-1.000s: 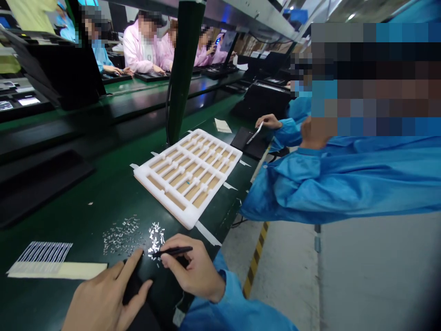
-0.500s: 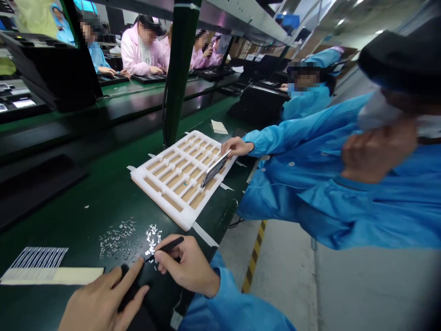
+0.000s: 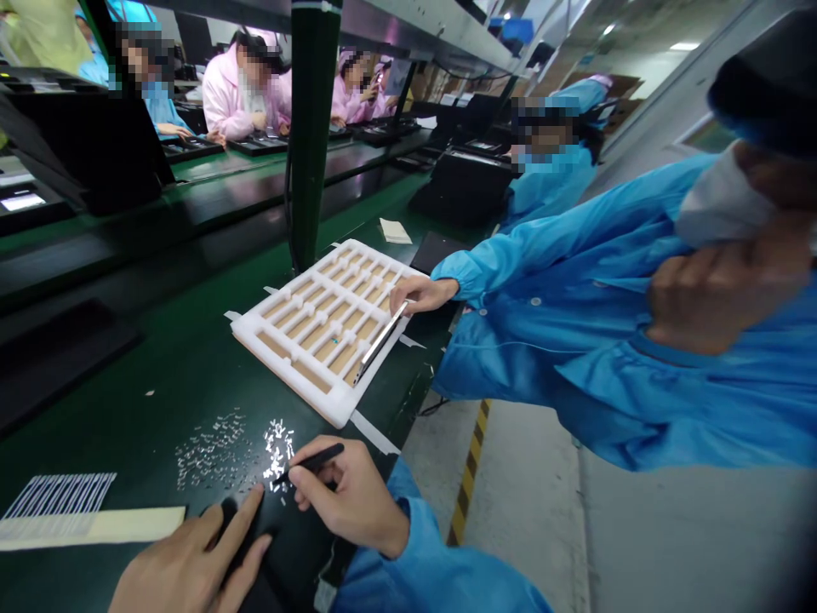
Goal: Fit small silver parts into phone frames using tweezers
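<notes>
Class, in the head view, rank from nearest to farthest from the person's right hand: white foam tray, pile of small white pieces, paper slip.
1. Pile of small white pieces: left of the right hand.
2. White foam tray: ahead on the bench.
3. Paper slip: beyond the tray.

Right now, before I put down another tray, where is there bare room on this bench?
Bare green bench lies left of the white foam tray, above the scattered silver parts. It is crowded around your right hand with the tweezers, your left hand, and the striped label sheet; a co-worker's hand reaches over the tray.
</notes>
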### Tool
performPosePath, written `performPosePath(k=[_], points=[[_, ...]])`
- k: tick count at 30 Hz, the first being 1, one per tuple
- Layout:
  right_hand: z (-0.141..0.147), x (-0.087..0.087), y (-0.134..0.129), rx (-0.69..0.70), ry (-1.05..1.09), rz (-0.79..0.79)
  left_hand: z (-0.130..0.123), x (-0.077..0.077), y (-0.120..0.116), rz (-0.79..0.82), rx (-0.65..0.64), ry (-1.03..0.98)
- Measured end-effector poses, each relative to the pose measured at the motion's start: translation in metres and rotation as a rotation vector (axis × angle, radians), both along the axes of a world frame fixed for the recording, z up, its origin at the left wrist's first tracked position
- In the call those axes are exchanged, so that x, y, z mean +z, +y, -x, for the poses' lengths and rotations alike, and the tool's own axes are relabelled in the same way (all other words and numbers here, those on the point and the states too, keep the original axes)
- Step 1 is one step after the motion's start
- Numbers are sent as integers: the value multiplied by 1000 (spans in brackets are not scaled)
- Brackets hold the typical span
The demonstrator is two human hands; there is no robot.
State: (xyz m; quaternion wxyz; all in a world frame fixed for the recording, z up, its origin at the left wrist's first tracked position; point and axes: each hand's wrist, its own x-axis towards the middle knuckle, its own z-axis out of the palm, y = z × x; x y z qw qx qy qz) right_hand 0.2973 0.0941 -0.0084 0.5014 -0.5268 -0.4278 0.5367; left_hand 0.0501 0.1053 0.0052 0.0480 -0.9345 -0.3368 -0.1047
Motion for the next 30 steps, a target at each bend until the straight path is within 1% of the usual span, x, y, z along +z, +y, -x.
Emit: performPosePath(k=[3,8,11,14,16,18,21,23,27,30], points=[[-4,-1,-5,4,-81,-75,-3,6,1,28,-14,9],[-4,0,-4,90,-176,-205,-4,10,1,58,35,0],[-4,0,-3,82,-150,-213,-5,11,1,30,24,5],[-6,1,-5,58,-114,-193,-8,14,2,-56,-10,-8],[-7,2,-6,62,-133,-216,-10,16,2,-105,-22,-24],[-7,4,-7,76,-168,-249,-12,18,2,-117,-16,-41],[-7,6,-7,94,-195,-275,-13,18,2,-91,7,-76],[-6,6,-6,96,-175,-248,-12,17,1,-75,19,-95],[-1,2,0,72,-78,-101,-11,16,2,-66,20,-92],[4,-3,6,69,10,-7,-13,19,4,-93,-26,-48]])
